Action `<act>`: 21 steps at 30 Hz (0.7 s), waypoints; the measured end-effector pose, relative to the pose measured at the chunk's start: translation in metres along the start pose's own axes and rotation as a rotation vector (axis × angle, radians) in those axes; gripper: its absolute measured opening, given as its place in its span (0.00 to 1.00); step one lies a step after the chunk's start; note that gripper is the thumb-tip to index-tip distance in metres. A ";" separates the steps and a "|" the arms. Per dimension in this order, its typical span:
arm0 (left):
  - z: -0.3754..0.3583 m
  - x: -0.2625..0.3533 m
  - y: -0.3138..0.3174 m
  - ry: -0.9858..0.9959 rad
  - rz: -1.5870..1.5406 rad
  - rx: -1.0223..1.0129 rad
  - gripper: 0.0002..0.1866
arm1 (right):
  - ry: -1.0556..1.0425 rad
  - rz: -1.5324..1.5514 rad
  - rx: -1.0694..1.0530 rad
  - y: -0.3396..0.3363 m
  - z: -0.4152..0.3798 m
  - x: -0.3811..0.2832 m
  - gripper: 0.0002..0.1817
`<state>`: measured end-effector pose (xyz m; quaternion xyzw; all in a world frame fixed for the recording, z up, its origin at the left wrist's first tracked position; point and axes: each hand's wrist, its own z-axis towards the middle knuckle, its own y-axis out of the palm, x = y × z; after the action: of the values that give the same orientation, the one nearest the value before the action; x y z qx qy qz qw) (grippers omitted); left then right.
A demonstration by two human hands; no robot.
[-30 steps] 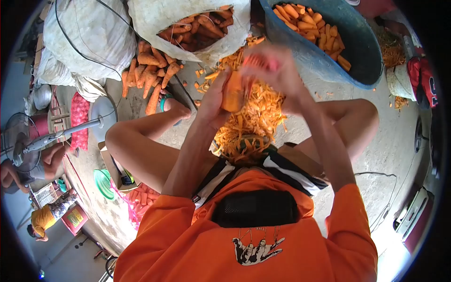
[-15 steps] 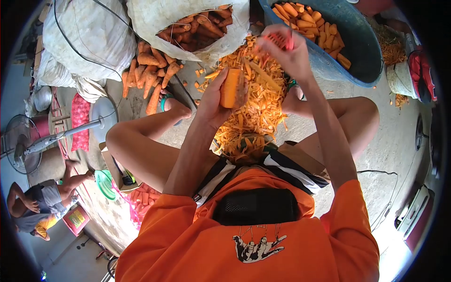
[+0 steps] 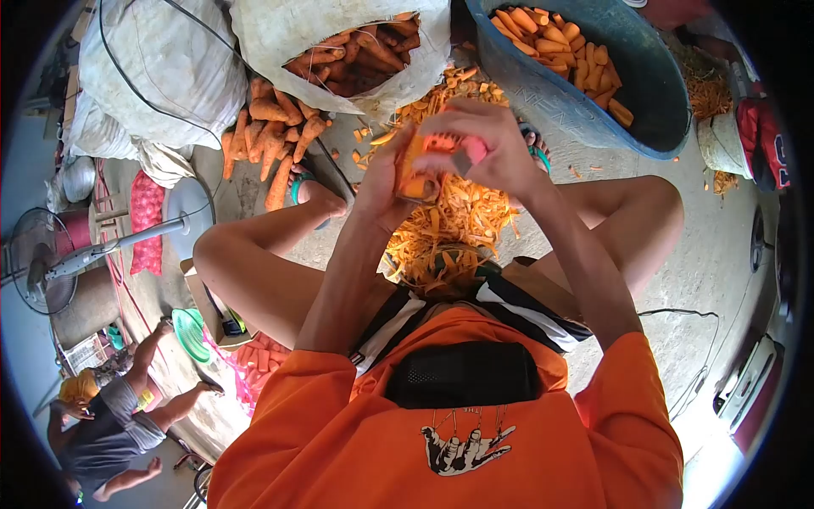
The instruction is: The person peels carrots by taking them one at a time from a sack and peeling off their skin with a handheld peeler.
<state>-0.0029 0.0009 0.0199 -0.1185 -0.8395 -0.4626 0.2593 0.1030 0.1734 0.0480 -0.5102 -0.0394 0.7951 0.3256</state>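
Observation:
My left hand (image 3: 383, 180) is wrapped round a partly peeled carrot (image 3: 415, 185), held upright above the pile of peelings. In my right hand (image 3: 500, 140) is a red peeler (image 3: 444, 141), close against the carrot's right side; whether its blade touches is hidden by the fingers and some blur. Beneath both hands, carrot peelings (image 3: 449, 225) are heaped on the floor between my legs.
An open white sack (image 3: 263, 51) holds unpeeled carrots, with more loose carrots (image 3: 270, 136) beside it. Peeled carrots (image 3: 585, 64) lie in a blue tub (image 3: 560, 110). A standing fan (image 3: 110, 250) and another person (image 3: 114, 424) are at left.
My right hand has come down and left with the peeler, from apart to right beside the carrot. The person at left has moved and changed posture.

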 end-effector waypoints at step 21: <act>0.007 -0.013 -0.020 -0.073 -0.095 -0.027 0.20 | -0.045 -0.007 0.016 0.004 -0.008 0.008 0.15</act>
<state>-0.0032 -0.0038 -0.0042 -0.0988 -0.8467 -0.4810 0.2050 0.1054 0.1724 0.0365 -0.4895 -0.0422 0.8055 0.3314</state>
